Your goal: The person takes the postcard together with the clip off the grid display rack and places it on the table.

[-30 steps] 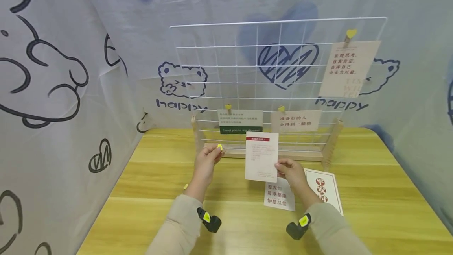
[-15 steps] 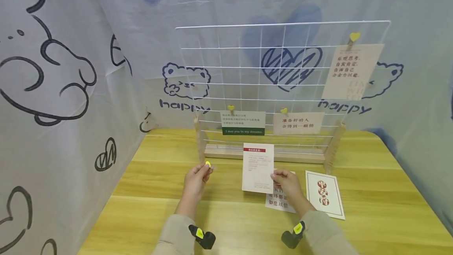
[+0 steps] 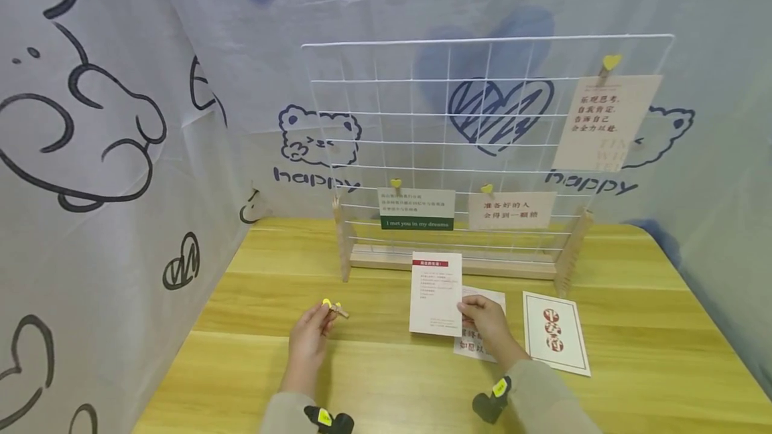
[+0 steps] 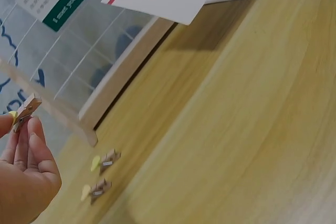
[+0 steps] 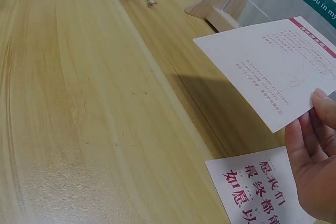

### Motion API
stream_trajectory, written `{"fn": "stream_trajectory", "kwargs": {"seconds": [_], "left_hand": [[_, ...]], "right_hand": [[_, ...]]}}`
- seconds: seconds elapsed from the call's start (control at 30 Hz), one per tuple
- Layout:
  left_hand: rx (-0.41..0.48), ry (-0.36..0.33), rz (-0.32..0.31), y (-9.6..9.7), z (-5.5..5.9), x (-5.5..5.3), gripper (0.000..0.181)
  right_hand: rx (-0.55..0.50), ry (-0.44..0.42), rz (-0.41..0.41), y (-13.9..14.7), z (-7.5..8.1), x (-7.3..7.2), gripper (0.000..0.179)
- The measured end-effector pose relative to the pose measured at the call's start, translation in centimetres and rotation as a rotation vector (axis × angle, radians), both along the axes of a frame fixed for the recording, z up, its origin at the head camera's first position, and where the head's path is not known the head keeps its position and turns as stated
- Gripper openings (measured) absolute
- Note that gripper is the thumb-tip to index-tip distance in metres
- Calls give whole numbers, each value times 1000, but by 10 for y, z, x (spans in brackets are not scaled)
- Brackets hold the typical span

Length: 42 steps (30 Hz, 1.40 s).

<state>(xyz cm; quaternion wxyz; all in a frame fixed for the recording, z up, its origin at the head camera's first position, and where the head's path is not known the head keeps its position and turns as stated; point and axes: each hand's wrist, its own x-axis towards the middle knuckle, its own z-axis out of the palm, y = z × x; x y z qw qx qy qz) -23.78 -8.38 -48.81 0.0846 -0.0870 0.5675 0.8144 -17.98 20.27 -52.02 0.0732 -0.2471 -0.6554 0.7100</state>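
Observation:
My left hand (image 3: pixel 309 337) pinches a wooden clothespin (image 4: pixel 27 107) with a yellow heart on it, between thumb and fingers, above the left part of the table. My right hand (image 3: pixel 487 325) holds a white postcard (image 3: pixel 435 295) with a red band by its right edge. The postcard is raised off the table, tilted, and its shadow falls on the wood. Below it lies a card with red characters (image 5: pixel 252 187), partly covered in the head view. Two more heart clothespins, a nearer one (image 4: pixel 98 188) and a farther one (image 4: pixel 107 159), lie on the table near my left hand.
A white wire grid (image 3: pixel 422 114) stands in a wooden base (image 3: pixel 452 261) at the back. Clothespins hold a green-banded card (image 3: pixel 416 209), a pink card (image 3: pixel 512 211) and a tall card (image 3: pixel 606 122) on it. A bordered card (image 3: pixel 556 333) lies at the right.
My left hand has moved left and down, away from the grid, with the clothespin. My right hand has lowered the postcard slightly and drawn it a little left.

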Motion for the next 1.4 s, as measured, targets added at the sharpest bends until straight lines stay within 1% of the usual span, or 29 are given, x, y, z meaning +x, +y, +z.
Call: {"fn": "stream_trajectory", "kwargs": {"seconds": [0.13,0.3,0.37,0.53,0.67,0.77,0.93,1.1,1.27,1.4], "left_hand": [[-7,-16,59,-11,-4,3,31],[3,-34,94,-21,-10,6,37],[4,-45,96,-24,-13,8,38],[-34,-85,105,-33,-20,9,41],[-45,-94,106,-37,-25,9,49],[-46,-95,111,-39,-27,9,50],[-68,-103,122,-42,-30,9,47],[-122,-103,121,-42,-31,6,43],[-165,-106,138,-44,-32,1,35],[-186,-97,141,-47,-32,0,34]], "right_hand": [[-3,-1,10,-2,-1,-2,18],[-13,-49,16,-5,-3,-3,18],[-13,-57,20,-7,-3,-3,18],[20,-80,44,-9,-4,-5,17],[22,-106,58,-10,-7,-6,17],[5,-124,58,-11,-9,-6,17],[-1,-140,57,-11,-15,-8,17],[37,-140,72,-10,-20,-8,18],[72,-183,81,-10,-23,-7,20],[98,-210,86,-9,-24,-6,20]]}}
